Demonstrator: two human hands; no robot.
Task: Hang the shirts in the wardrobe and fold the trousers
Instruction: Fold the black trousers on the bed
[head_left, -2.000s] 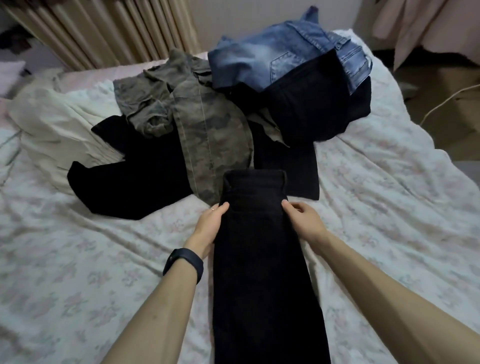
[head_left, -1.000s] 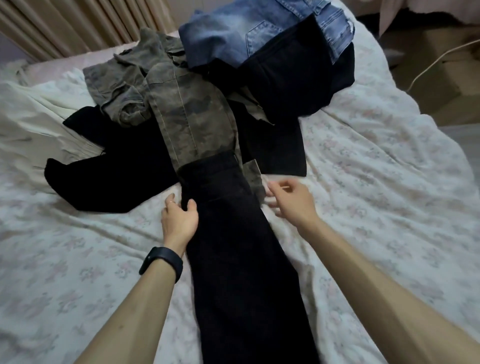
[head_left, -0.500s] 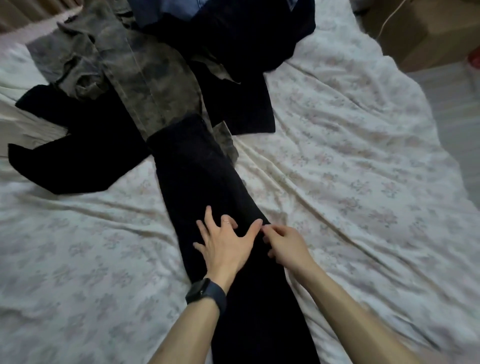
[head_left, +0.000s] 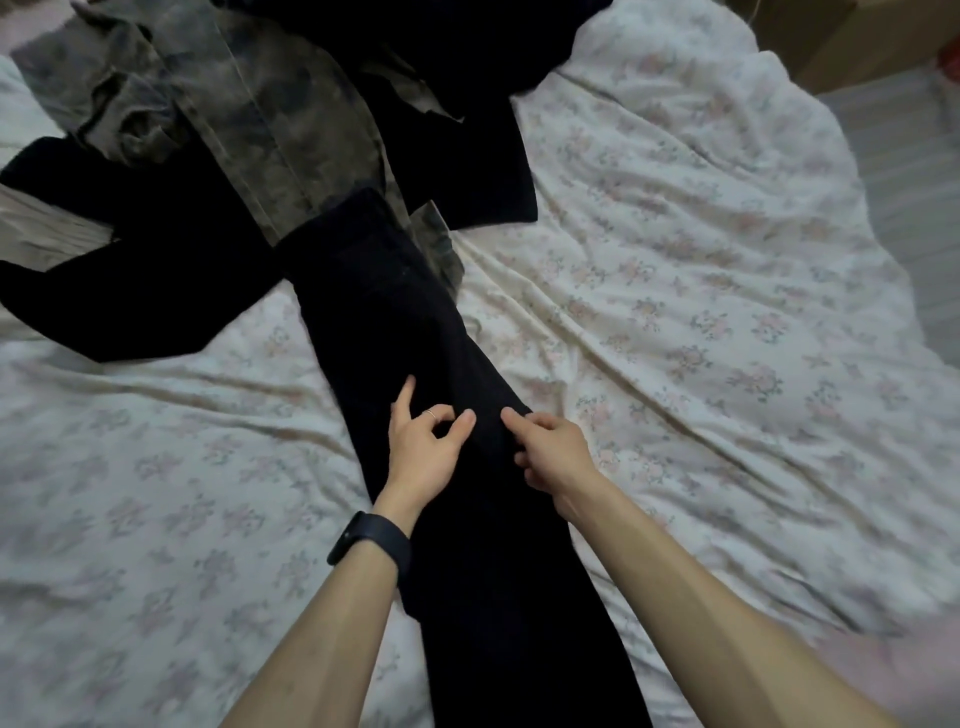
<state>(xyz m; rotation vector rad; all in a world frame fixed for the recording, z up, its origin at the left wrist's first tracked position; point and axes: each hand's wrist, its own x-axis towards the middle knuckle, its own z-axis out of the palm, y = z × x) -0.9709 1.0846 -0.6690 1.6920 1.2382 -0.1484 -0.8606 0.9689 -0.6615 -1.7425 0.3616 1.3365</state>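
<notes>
The black trousers (head_left: 395, 312) lie lengthwise on the bed, folded leg on leg, with the waist at the far end on the clothes pile. My left hand (head_left: 423, 447) rests on the middle of the trousers, its middle fingers curled toward the thumb and gathering fabric. My right hand (head_left: 550, 452) is at the trousers' right edge beside it, fingers curled and pinching the cloth. The two hands almost touch. The lower legs of the trousers run out of view at the bottom.
A camouflage garment (head_left: 270, 119) and other black clothes (head_left: 135, 270) are heaped at the far end of the floral bedsheet (head_left: 701, 312). A cardboard box (head_left: 810, 47) and grey floor (head_left: 914, 156) lie past the bed's right edge.
Both hands slid from the waistband down to the middle of the trousers. The left hand's spread fingers have curled in. My view tilted down and closer.
</notes>
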